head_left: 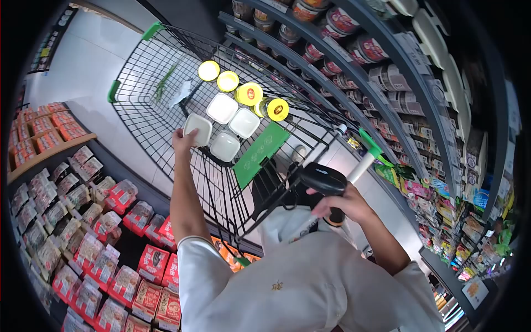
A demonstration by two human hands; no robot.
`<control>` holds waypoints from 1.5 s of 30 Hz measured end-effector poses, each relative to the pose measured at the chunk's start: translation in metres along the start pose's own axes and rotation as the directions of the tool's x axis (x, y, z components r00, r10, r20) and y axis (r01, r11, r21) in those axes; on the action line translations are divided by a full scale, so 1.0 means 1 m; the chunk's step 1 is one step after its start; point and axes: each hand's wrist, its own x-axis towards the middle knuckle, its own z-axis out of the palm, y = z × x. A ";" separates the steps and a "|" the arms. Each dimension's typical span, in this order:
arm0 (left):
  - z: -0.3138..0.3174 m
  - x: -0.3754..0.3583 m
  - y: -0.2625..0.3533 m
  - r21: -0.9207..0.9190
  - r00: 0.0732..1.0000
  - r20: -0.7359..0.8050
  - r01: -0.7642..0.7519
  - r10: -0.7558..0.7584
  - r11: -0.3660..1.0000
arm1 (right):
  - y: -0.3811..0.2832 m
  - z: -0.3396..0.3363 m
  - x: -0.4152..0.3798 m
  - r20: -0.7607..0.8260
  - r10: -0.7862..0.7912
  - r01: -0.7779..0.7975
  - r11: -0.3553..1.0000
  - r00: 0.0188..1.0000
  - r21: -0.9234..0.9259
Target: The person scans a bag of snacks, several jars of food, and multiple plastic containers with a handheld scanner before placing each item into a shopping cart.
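My left hand grips a square white-lidded container by its edge, with the thumb on top, inside the wire shopping cart. Three similar square white containers sit beside it. Several round yellow-lidded containers form a slanting row behind them. Near the cart's handle end, my right hand is bent beside a black rounded device. Its fingers are partly hidden, and whether it holds anything is unclear.
Packaged food in red boxes fills the display at the lower left. Shelves of cups and packets rise on the right. A green panel is fixed to the cart, and pale floor shows beyond it.
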 end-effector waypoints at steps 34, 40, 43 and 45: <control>0.063 0.052 -0.066 0.704 0.797 -0.183 -0.303 0.576 0.643 | 0.007 -0.004 -0.012 -0.024 -0.250 0.191 0.794 0.968 -0.577; 0.137 -0.094 0.080 0.501 0.558 -0.171 -0.660 0.812 0.560 | 0.023 -0.013 -0.029 -0.041 -0.330 0.190 0.635 0.943 -0.749; 0.196 -0.195 0.147 0.304 0.443 -0.073 -0.843 0.893 0.443 | 0.034 -0.018 -0.033 -0.002 -0.415 0.288 0.634 0.910 -0.718; 0.239 -0.270 0.186 0.082 0.352 0.142 -0.936 0.925 0.343 | 0.048 -0.024 -0.033 -0.002 -0.483 0.332 0.605 0.876 -0.724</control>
